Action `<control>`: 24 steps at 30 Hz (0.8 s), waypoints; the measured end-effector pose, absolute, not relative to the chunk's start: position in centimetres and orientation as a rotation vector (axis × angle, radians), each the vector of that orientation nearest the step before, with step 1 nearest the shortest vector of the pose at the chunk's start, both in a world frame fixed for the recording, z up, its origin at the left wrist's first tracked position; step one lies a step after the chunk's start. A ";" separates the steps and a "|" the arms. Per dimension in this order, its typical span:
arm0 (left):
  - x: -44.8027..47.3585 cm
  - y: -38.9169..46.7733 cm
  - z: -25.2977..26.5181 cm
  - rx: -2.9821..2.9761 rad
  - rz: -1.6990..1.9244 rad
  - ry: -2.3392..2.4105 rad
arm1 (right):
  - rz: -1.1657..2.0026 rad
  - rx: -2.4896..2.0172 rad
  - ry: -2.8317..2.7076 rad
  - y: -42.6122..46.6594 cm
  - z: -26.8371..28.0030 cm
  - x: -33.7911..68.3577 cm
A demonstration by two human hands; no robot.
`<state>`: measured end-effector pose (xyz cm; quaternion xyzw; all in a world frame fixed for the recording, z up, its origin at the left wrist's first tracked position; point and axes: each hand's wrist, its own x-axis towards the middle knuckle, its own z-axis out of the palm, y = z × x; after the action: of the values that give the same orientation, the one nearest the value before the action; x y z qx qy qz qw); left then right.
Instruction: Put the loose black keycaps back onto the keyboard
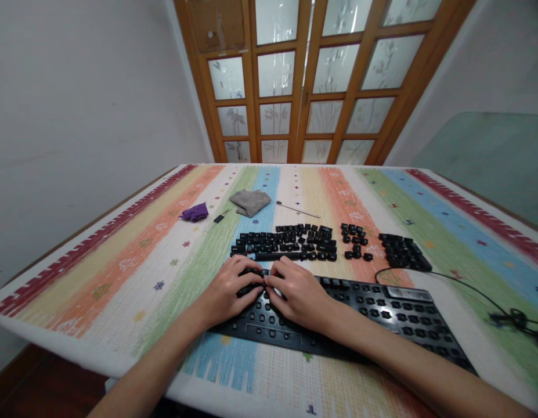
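A black keyboard (399,316) lies on the table before me, most of its key positions stripped to bare sockets; a row of caps still sits along part of its top edge. Over its upper left part, my left hand (227,287) and my right hand (297,290) meet with bent fingers. Thumbs and fingers of both are pinched close together at the same spot. Whatever small thing is between them is hidden. Just beyond the keyboard, loose black keycaps (290,239) are laid out in rows, with a long space bar (275,256) at the front.
Further right are a small group of keycaps (354,233) and a block of keycaps (403,252). Behind lie a purple cloth (194,212), a grey cloth (250,202), a small black piece (219,219) and a thin brush (299,209). The cable (473,290) runs right into a coil.
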<state>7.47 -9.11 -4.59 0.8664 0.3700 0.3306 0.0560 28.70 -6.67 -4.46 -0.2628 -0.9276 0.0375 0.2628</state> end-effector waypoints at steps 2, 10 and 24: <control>7.5 -9.2 -4.6 2.644 1.012 1.110 | 0.029 -0.706 -2.536 -6.8 -4.6 28.5; 7.9 -9.6 -4.3 2.730 0.970 1.139 | -0.206 -0.526 -2.689 -7.2 -5.1 27.6; 7.9 -9.9 -4.8 2.747 1.090 1.053 | 0.012 -0.936 -2.456 -0.6 -2.1 29.0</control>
<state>7.93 -9.90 -4.77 0.8755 0.3356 0.3475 0.0023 29.03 -0.57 -2.12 -0.3446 -0.9038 0.0045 0.2537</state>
